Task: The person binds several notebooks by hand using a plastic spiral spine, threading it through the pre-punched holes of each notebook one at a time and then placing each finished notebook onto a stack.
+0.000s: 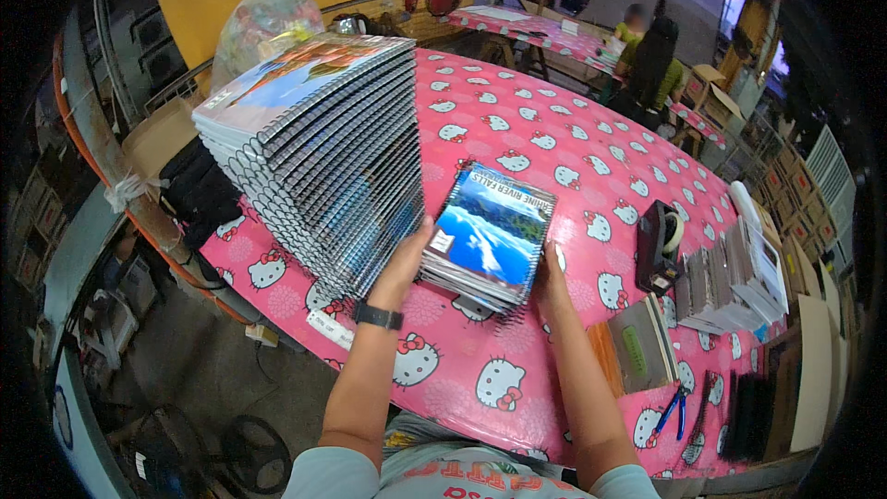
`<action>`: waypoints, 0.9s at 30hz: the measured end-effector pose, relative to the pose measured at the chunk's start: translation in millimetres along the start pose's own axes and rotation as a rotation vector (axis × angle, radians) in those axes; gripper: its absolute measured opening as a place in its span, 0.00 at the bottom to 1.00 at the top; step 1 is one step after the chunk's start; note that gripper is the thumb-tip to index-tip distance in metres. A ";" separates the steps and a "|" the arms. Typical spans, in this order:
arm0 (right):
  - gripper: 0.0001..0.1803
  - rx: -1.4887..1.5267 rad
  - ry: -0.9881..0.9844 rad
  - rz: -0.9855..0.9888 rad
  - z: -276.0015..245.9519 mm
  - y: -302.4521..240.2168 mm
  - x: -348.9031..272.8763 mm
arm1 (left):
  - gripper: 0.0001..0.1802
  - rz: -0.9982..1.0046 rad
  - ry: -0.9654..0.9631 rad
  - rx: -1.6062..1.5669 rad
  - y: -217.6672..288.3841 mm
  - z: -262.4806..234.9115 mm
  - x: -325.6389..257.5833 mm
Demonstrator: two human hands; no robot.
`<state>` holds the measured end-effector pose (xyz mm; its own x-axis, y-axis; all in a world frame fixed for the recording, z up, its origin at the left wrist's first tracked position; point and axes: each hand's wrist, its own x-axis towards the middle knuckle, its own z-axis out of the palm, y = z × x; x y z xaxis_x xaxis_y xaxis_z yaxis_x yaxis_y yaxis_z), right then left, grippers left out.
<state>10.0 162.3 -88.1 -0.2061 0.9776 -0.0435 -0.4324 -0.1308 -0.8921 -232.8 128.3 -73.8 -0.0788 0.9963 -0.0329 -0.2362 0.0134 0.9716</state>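
A short stack of spiral notebooks (pixel 494 231) with a blue waterfall cover on top stands on the pink patterned tablecloth in front of me. My left hand (pixel 407 263) presses against its left side, and my right hand (pixel 553 282) grips the right side, along the wire coils. Most of the fingers on both hands are hidden behind the stack. Close beside my left hand rises a tall stack of larger spiral notebooks (pixel 323 194), its coils toward me and a blue-sky picture on its top cover.
A black tape dispenser (pixel 656 245), bundled booklets (pixel 725 286), a grey-covered pad (pixel 639 351), blue-handled pliers (pixel 679 414) and black wire coils (pixel 747 416) lie to the right. A filled plastic bag (pixel 263 23) sits behind the tall stack. Two people work at a far table.
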 end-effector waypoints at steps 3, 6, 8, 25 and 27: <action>0.38 0.076 0.042 0.114 13.9 -13.0 -14.9 | 0.33 -0.044 -0.030 0.080 -4.0 14.3 -14.1; 0.39 -0.049 0.142 0.068 29.9 -19.4 -20.4 | 0.35 0.067 0.055 0.025 -16.8 18.0 -19.6; 0.40 -0.027 0.127 0.078 24.8 -22.6 -18.8 | 0.35 -0.018 -0.089 -0.041 7.3 26.3 -25.1; 0.37 -0.053 0.011 -0.015 -29.6 -11.9 105.3 | 0.43 0.207 0.397 -0.362 -46.7 33.3 -4.2; 0.36 -0.097 0.043 0.030 -31.4 -13.3 112.1 | 0.42 0.199 0.455 -0.434 -49.5 40.5 -5.7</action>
<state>20.2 278.8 -95.2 -0.1790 0.9799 -0.0880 -0.3394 -0.1455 -0.9293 -181.5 125.4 -112.2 -0.5403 0.8400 -0.0500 -0.5360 -0.2977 0.7899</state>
